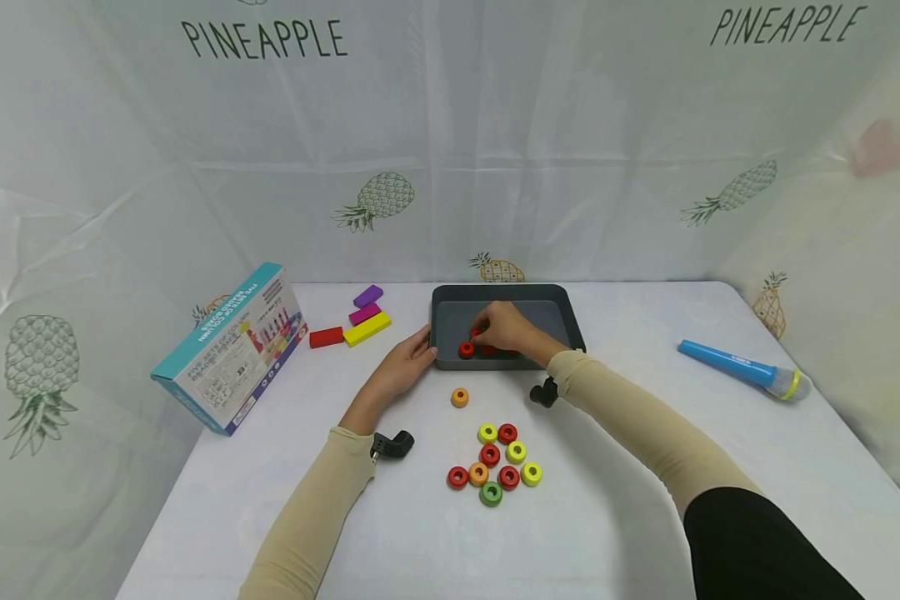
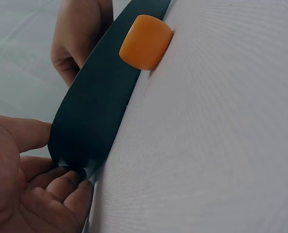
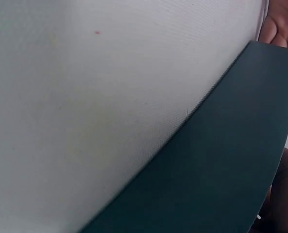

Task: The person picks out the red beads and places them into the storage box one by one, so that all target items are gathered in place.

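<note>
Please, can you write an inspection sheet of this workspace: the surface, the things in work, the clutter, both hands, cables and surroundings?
Surface: white table, covered with cloth.
Job's things: dark grey tray with red rings inside at its near edge; one orange ring alone before the tray; a group of red, yellow, orange and green rings nearer the person.
Clutter: toy box on the left; coloured blocks beside it; blue toy microphone on the right.
Grippers: left hand touches the tray's left near corner; right hand is inside the tray over the red rings, grip cannot be told.
Cables: nothing seen.
Surroundings: pineapple-printed curtain all round.
</note>
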Motion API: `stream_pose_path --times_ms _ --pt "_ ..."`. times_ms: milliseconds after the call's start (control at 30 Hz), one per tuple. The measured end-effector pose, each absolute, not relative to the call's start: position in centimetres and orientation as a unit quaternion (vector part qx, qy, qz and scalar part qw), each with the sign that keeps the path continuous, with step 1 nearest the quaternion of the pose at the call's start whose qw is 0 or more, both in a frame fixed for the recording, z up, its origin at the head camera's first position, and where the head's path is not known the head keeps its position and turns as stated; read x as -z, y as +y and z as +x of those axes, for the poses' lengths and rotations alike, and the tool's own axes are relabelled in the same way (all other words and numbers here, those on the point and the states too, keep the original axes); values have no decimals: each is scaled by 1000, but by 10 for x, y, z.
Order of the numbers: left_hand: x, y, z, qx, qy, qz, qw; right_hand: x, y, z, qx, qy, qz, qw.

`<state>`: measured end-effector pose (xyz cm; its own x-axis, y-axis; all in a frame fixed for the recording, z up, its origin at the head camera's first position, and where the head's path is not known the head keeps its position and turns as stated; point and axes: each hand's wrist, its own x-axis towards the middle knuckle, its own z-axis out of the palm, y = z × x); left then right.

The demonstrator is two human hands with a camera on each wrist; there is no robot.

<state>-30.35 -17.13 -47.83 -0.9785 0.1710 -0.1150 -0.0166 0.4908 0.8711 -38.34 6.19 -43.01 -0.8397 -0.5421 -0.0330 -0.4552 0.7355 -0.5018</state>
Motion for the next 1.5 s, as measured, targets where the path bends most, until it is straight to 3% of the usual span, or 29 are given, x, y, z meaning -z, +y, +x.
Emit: stream_pose_path --times_ms 1500 --pt "478 -168 -303 -500 861 43 82 409 85 -357 267 919 -284 55"
